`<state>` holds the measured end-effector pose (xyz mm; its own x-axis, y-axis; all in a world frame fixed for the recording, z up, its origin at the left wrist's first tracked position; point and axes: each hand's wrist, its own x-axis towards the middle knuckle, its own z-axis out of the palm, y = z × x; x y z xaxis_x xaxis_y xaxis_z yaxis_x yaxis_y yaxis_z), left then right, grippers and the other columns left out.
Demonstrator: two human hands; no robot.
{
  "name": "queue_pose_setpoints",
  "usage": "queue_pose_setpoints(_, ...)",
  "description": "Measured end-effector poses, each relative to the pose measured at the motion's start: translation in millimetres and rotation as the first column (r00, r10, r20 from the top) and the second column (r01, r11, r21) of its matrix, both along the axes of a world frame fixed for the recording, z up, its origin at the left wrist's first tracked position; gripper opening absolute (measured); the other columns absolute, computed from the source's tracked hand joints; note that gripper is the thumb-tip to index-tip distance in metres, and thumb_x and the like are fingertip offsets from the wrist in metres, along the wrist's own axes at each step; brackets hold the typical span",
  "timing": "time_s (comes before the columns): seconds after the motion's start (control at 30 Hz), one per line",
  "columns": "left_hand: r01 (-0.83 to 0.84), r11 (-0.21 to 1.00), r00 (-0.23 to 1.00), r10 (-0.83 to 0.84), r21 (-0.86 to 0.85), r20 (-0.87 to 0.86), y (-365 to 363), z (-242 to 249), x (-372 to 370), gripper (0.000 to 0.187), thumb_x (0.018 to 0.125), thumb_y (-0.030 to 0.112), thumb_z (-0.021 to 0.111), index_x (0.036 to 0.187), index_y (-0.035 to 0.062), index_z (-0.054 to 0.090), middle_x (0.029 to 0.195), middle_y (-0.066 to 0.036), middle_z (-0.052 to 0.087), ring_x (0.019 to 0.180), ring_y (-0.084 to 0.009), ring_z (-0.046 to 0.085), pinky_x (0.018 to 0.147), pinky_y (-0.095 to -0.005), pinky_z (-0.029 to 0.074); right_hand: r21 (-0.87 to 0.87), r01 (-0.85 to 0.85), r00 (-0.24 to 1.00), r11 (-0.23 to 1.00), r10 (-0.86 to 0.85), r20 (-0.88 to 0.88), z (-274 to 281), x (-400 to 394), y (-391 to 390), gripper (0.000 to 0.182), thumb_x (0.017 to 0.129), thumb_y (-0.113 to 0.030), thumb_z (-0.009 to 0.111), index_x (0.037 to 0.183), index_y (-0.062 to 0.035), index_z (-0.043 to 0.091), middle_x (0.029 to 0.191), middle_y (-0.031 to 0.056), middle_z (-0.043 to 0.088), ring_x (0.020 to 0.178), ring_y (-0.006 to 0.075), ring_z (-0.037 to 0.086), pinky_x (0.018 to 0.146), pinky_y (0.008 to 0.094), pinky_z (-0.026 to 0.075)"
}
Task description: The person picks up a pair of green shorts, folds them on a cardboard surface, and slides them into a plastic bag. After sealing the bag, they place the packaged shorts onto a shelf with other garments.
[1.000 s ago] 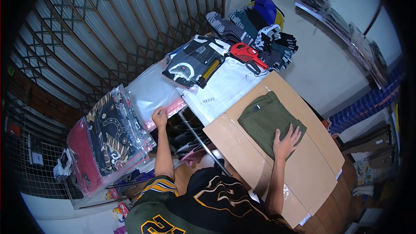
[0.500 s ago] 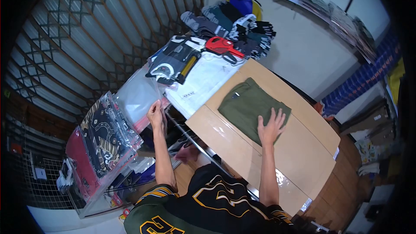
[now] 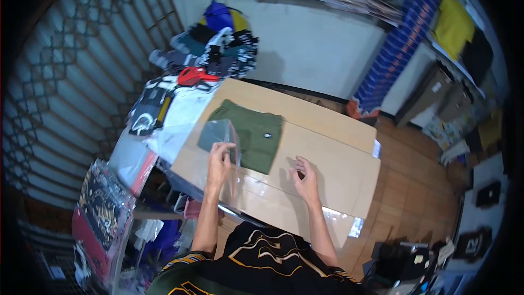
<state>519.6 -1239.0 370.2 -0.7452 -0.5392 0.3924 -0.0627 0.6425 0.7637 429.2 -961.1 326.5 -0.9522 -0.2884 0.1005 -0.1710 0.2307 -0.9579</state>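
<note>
A folded olive-green garment lies flat on the tan table board, with a small white label near its right edge. My left hand is closed on a clear plastic bag. The bag hangs over the garment's left part, which shows through it. To the right of the garment, my right hand hovers above the board with fingers curved and apart, holding nothing.
Stacked bagged garments and a pile of clear bags lie at the left. A red handheld tool rests near packaged items at the back left. A metal folding gate borders the left side.
My left hand has brought a clear bag from the left pile over the garment. My right hand has lifted off the garment, whose label now shows on the right. The view has turned right.
</note>
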Motion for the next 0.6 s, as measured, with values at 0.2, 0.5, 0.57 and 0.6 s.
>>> queue_pose_setpoints(0.2,0.449,0.892,0.873,-0.448,0.039,0.191,150,-9,-54,0.020,0.081,-0.001,0.062,0.101,0.0032,0.066,0.100,-0.017,0.059,0.097,-0.0368,0.061,0.084,-0.0427,0.050,0.062,0.123,0.992,0.990,-0.125,0.028,20,0,83,0.053,0.088,-0.014,0.071,0.138,-0.0042,0.053,0.119,0.0206,0.068,0.106,0.0330,0.068,0.088,0.0395,0.055)
queue_pose_setpoints(0.5,0.875,0.430,0.346,-0.877,0.222,0.333,287,-14,-64,0.042,0.075,-0.012,0.054,0.114,0.0044,0.051,0.110,-0.021,0.055,0.102,-0.0429,0.060,0.086,-0.0475,0.050,0.167,0.390,0.913,0.905,-0.357,-0.195,13,-6,195,0.026,0.082,-0.003,0.068,0.107,-0.0016,0.072,0.094,0.0176,0.071,0.081,0.0284,0.071,0.074,0.0346,0.056)
queue_pose_setpoints(0.57,0.882,0.413,0.332,-0.887,0.228,0.321,298,-15,-62,0.046,0.075,-0.012,0.054,0.118,0.0016,0.047,0.115,-0.023,0.055,0.108,-0.0433,0.060,0.091,-0.0480,0.051,0.202,0.447,0.890,0.872,-0.410,-0.199,8,1,217,0.021,0.081,-0.003,0.068,0.101,-0.0007,0.073,0.090,0.0171,0.071,0.078,0.0270,0.071,0.072,0.0339,0.055)
queue_pose_setpoints(0.6,0.882,0.414,0.331,-0.885,0.227,0.328,301,-12,-61,0.046,0.075,-0.012,0.054,0.118,0.0016,0.047,0.115,-0.023,0.055,0.108,-0.0433,0.060,0.091,-0.0480,0.051,0.239,0.491,0.869,0.838,-0.450,-0.206,7,4,226,0.016,0.081,-0.002,0.068,0.095,0.0003,0.074,0.086,0.0165,0.072,0.075,0.0256,0.071,0.070,0.0332,0.055)
